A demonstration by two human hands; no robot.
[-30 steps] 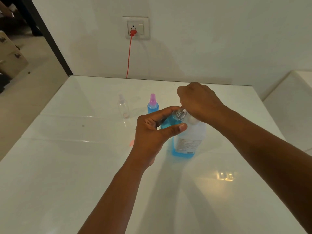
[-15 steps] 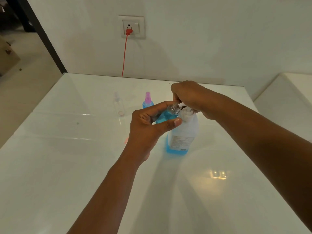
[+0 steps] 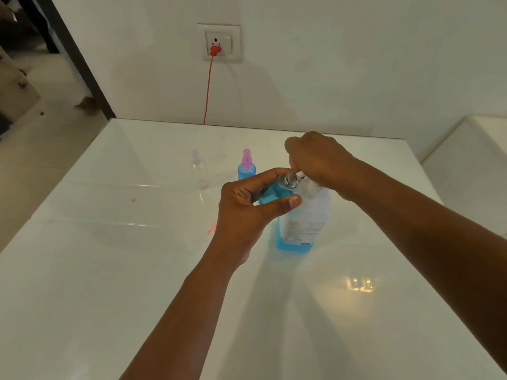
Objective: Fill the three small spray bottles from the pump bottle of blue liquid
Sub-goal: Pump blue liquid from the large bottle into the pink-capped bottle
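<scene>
The second of the three fills is judged to be in hand: an uncapped small spray bottle [image 3: 277,192], clear-walled and already largely blue, is held tilted in the left hand [image 3: 247,212], whose fingers and thumb are curled round its body, with its threaded open neck brought up against the white nozzle of the pump bottle [image 3: 304,218]. The pump head is covered and pressed from above by the right hand [image 3: 318,163], its fingers bent down over it; how far the head is depressed cannot be told. The pump bottle stands on the glossy white table [image 3: 109,270], translucent, square-shouldered, paper-labelled, with only a low band of blue liquid at its base. Further back, a filled bottle with a pink sprayer [image 3: 246,165] stands upright, and well to its left a clear empty bottle [image 3: 199,174]. Next, steady alignment of neck and nozzle is called for, then capping; a pink piece [image 3: 212,229] near the left wrist is perhaps the missing sprayer.
</scene>
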